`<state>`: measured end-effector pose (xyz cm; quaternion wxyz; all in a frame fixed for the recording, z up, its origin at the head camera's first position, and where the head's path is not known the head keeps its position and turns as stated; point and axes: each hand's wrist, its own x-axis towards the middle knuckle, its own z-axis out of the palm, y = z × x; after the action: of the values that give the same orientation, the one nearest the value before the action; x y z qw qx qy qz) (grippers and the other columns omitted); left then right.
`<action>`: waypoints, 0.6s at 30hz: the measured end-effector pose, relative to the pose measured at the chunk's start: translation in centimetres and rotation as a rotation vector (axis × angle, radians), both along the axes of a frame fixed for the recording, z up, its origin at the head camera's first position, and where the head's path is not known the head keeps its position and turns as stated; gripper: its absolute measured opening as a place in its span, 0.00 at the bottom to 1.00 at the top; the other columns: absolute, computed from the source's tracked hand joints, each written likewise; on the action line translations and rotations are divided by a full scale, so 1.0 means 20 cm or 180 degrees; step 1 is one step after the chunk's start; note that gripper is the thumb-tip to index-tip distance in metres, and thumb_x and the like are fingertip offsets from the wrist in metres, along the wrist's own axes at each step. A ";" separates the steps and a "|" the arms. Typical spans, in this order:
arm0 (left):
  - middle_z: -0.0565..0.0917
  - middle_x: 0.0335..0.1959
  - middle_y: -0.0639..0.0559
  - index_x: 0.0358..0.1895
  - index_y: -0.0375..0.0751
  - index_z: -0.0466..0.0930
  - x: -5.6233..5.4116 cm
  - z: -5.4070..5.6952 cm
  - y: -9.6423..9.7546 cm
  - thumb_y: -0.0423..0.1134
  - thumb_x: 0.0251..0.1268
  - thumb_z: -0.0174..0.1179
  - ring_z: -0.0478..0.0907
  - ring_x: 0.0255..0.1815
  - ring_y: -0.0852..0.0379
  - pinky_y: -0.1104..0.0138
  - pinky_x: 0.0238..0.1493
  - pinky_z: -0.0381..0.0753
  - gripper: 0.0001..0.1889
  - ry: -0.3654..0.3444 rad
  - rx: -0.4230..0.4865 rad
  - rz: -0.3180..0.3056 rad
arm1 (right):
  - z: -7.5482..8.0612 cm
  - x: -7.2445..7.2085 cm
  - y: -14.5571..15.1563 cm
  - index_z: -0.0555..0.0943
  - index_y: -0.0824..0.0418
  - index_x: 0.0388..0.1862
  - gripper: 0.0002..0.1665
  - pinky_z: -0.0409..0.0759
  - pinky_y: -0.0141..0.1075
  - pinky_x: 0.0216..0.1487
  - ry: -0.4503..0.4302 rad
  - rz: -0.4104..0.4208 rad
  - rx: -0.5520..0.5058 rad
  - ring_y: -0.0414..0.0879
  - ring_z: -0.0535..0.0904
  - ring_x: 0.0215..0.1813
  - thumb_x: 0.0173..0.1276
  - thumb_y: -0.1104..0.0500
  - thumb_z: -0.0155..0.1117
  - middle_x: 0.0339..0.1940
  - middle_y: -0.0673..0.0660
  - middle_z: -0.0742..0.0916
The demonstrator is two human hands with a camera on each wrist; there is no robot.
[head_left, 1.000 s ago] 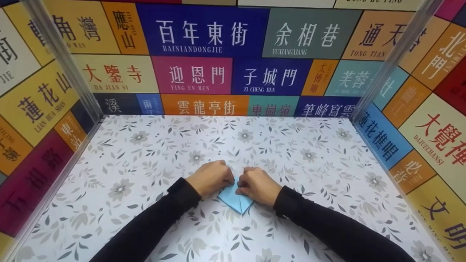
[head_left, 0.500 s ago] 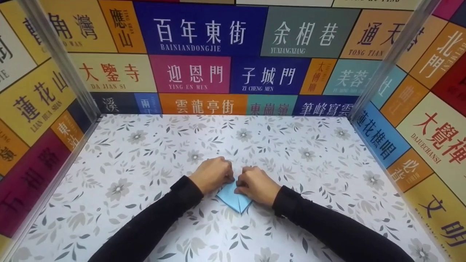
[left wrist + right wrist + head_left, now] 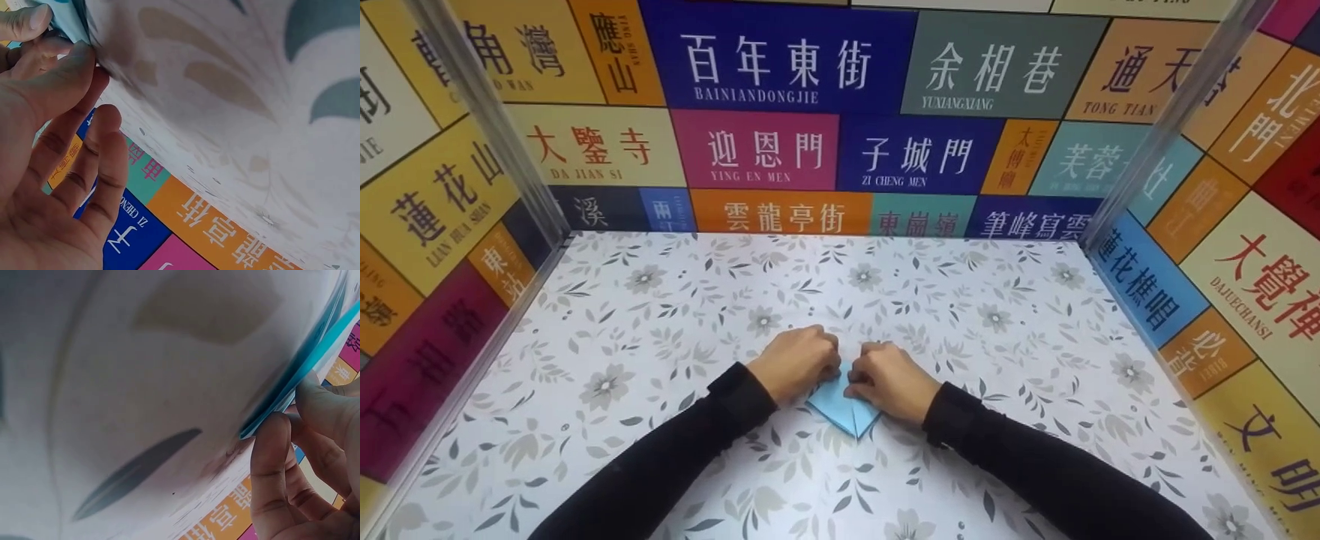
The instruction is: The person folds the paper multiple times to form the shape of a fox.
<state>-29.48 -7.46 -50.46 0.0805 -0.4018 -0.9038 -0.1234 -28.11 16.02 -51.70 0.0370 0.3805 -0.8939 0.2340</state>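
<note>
A light blue sheet of folded paper [image 3: 840, 411] lies on the table in the head view, its pointed corner toward me and a crease running up from that corner. My left hand [image 3: 799, 361] pinches the paper's far left edge between thumb and index finger. In the left wrist view, the other fingers of this hand curve loosely beside the paper [image 3: 68, 21]. From the right, my right hand [image 3: 894, 381] holds the paper with thumb and fingertips at its upper right part. The right wrist view shows layered blue paper edges [image 3: 306, 360] at the thumb. Both hands partly hide the far end.
The table [image 3: 675, 465] wears a white cover with grey flowers and leaves. Panels [image 3: 780, 67] with coloured blocks of Chinese lettering stand at the back and both sides. Clear strips [image 3: 1140, 142] run along the corners.
</note>
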 end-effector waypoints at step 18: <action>0.98 0.46 0.55 0.40 0.49 0.99 0.04 0.02 -0.05 0.35 0.66 0.83 0.89 0.42 0.48 0.55 0.46 0.92 0.04 -0.0077 -0.0034 -0.0011 | 0.01 0.00 -0.01 0.97 0.61 0.39 0.07 0.86 0.32 0.39 -0.0134 -0.0059 0.0003 0.40 0.81 0.36 0.72 0.58 0.87 0.35 0.55 0.89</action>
<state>-28.71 -8.51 -49.99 0.0672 -0.4022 -0.9047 -0.1235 -28.15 15.80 -51.41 0.0201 0.3672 -0.8981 0.2412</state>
